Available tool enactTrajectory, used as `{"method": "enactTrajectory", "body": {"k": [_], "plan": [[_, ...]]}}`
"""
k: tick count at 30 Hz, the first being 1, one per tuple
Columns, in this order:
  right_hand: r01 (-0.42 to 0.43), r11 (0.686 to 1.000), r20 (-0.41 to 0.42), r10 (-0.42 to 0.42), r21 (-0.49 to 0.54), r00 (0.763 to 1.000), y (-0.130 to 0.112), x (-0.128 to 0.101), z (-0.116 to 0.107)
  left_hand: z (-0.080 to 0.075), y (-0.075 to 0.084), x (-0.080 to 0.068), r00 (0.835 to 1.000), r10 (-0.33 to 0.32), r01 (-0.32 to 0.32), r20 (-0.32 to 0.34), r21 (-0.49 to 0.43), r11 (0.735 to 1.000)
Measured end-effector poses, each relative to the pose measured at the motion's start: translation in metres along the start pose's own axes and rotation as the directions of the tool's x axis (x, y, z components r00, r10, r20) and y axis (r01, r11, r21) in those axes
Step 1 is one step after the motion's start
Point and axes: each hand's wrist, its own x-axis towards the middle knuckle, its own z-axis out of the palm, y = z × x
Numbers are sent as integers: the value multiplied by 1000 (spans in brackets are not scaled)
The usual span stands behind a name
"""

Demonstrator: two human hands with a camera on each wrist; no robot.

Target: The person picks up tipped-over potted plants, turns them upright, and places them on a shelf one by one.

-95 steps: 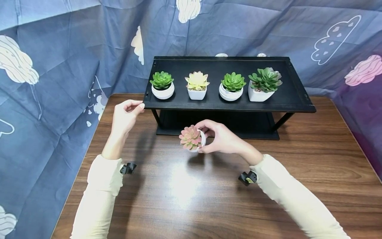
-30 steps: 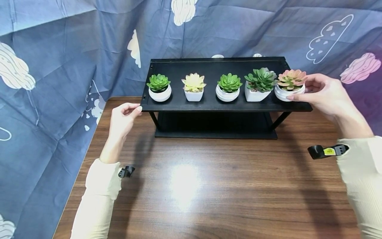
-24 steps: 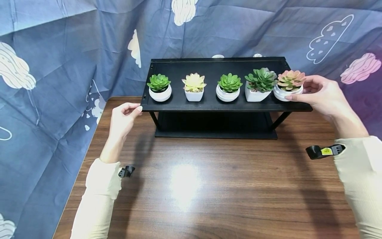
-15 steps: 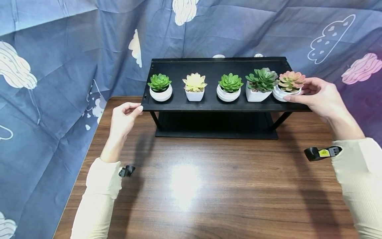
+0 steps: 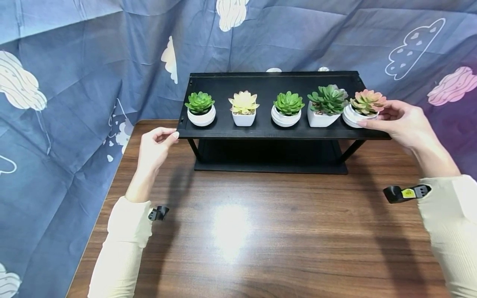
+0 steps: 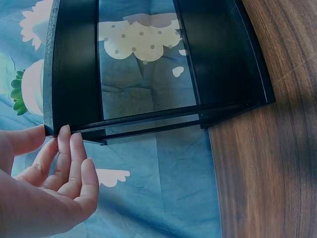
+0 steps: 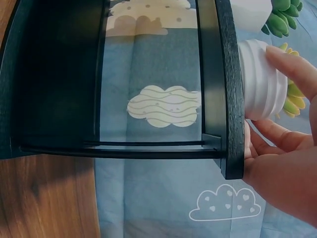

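Note:
A pink-and-green potted succulent [image 5: 367,103] with a round white pot [image 7: 262,79] is at the right end of the black two-tier shelf [image 5: 261,82], leaning slightly rightward. My right hand [image 5: 406,124] grips this pot between thumb and fingers. At the shelf's front left corner, my left hand [image 5: 154,149] pinches the edge of the top board; in the left wrist view its thumb and fingertips meet that edge. Along the top stand a green succulent [image 5: 201,108], a yellow one [image 5: 244,108], another green one [image 5: 287,108] and a dark green one [image 5: 327,105] beside the pink one.
The shelf stands at the back of a brown wooden table [image 5: 261,231], with a lower board [image 5: 268,157] beneath the top. Behind it hangs a blue cloth [image 5: 149,54] with cloud prints. Small black cameras are on both wrists.
From low in front of the shelf, my right hand has brought the pink succulent up to the top board's right end. There it shifted slightly and tipped rightward. The left hand keeps its place.

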Motion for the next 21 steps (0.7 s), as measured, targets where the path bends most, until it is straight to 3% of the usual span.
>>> {"method": "enactTrajectory", "body": {"k": [15, 21], "plan": [[-22, 999, 47, 20, 35, 999, 3, -10, -7, 0, 0, -1, 1000, 12, -12, -6, 20, 1000], [32, 993, 70, -40, 115, 997, 6, -17, -10, 0, 0, -1, 1000, 20, -20, -7, 23, 1000]]}}
